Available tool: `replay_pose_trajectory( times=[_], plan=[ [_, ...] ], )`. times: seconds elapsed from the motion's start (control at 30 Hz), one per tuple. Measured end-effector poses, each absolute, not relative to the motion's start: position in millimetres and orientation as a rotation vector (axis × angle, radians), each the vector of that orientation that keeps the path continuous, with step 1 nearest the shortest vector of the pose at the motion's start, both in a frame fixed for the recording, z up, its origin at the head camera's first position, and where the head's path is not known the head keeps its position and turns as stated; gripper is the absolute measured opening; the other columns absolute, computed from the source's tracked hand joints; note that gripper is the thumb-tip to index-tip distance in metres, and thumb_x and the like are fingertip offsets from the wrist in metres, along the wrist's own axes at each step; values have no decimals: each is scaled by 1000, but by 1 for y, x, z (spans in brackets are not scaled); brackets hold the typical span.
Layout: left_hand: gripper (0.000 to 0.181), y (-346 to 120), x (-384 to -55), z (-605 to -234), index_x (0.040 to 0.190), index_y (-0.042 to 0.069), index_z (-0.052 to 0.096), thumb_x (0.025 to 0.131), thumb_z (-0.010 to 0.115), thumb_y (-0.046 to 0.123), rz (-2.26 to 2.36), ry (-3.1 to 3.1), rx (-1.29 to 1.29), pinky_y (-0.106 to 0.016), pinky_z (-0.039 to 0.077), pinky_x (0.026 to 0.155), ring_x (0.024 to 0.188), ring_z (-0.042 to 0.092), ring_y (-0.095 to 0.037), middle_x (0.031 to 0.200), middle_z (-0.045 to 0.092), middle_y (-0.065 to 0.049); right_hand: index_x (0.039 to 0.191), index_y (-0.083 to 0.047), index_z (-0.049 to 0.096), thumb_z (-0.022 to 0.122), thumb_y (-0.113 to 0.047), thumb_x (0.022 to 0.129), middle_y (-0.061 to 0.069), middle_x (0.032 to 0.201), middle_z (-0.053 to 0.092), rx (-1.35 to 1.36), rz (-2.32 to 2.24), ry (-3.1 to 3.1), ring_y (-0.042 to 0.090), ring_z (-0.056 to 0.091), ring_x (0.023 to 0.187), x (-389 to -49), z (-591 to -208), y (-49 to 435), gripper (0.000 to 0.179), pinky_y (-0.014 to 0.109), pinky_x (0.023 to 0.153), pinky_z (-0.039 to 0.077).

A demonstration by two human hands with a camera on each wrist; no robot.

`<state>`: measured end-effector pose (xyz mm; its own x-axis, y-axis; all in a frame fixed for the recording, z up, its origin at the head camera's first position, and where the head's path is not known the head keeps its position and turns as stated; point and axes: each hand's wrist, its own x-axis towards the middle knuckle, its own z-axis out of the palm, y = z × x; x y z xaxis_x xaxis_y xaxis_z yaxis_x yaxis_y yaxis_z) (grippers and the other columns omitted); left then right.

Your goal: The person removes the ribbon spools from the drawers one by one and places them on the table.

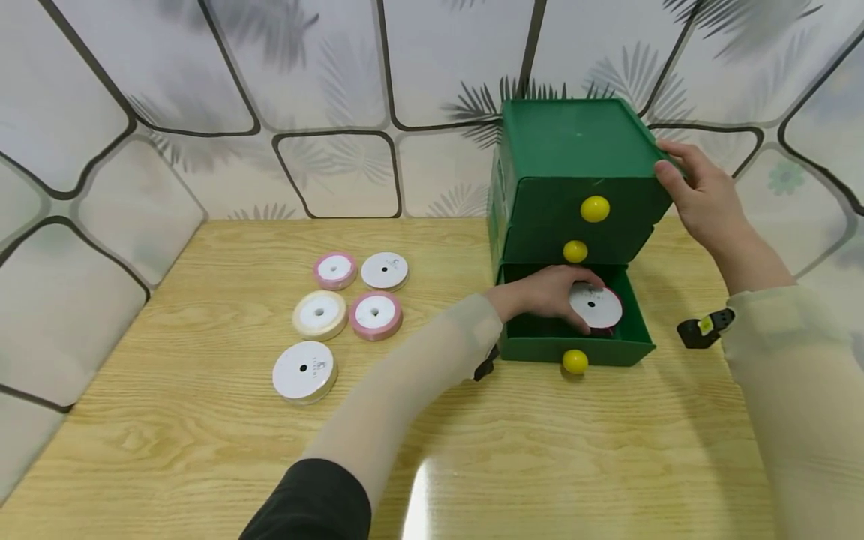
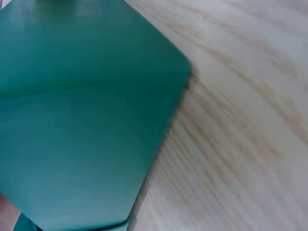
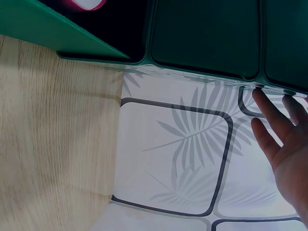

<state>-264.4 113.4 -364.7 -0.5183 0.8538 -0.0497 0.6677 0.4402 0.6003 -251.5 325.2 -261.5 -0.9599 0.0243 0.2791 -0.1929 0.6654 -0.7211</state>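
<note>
My left hand [image 1: 548,294] reaches into the pulled-out bottom drawer [image 1: 536,351] of a green cabinet [image 1: 570,142]. Its thumb and fingers grip a ribbon spool [image 1: 597,306] with a white face and a dark pink-red edge. In the left wrist view the green drawer front [image 2: 86,144] fills much of the picture, and the spool is hidden. My right hand [image 1: 705,196] touches the cabinet's upper right edge. The right wrist view shows its fingers [image 3: 274,115] fairly straight against the cabinet's side.
Several ribbon spools lie on the wooden table at left, among them a cream spool [image 1: 319,315], a pink spool [image 1: 375,313] and a white spool [image 1: 304,371]. Two upper drawers with yellow knobs [image 1: 595,209] are closed. A patterned wall covering [image 1: 351,172] stands behind.
</note>
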Motion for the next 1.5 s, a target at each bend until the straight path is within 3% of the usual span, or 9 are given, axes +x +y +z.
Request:
replay_pose_trajectory(
  times=[0.27,0.57,0.73,1.1,1.5],
  plan=[
    [70,103,-257,-355,138,11,52,78,83,31,806,2354,1360,-9,29,94,115,45,-5,138,51,0,151,-31,35,39,-45,102,21,153,28,127,1179,-2612,44,30,136,-251,-261,324,51,57,110,20],
    [77,86,-244,-350,143,10,46,78,83,29,825,2354,1381,-11,29,96,117,43,-10,141,46,-4,152,-23,34,40,-43,103,23,152,30,126,1166,-2609,46,31,135,-252,-262,323,53,54,111,20],
    [82,80,-241,-348,145,7,42,78,83,29,838,2362,1383,-11,30,96,119,42,-12,144,43,-6,152,-25,34,39,-43,103,22,153,29,110,1172,-2616,45,31,135,-251,-262,323,53,54,111,20],
    [82,52,-242,-341,146,12,44,77,83,34,828,2423,1325,-16,34,94,121,42,-14,144,41,-5,152,-28,34,39,-45,103,22,153,28,114,1170,-2617,46,30,135,-250,-261,322,53,57,110,19],
    [80,13,-247,-333,143,10,47,75,86,27,1004,2392,1296,-18,37,94,120,43,-19,141,41,-6,152,-28,34,39,-44,103,23,153,28,134,1188,-2609,46,30,135,-250,-262,322,52,57,110,19]
  ],
)
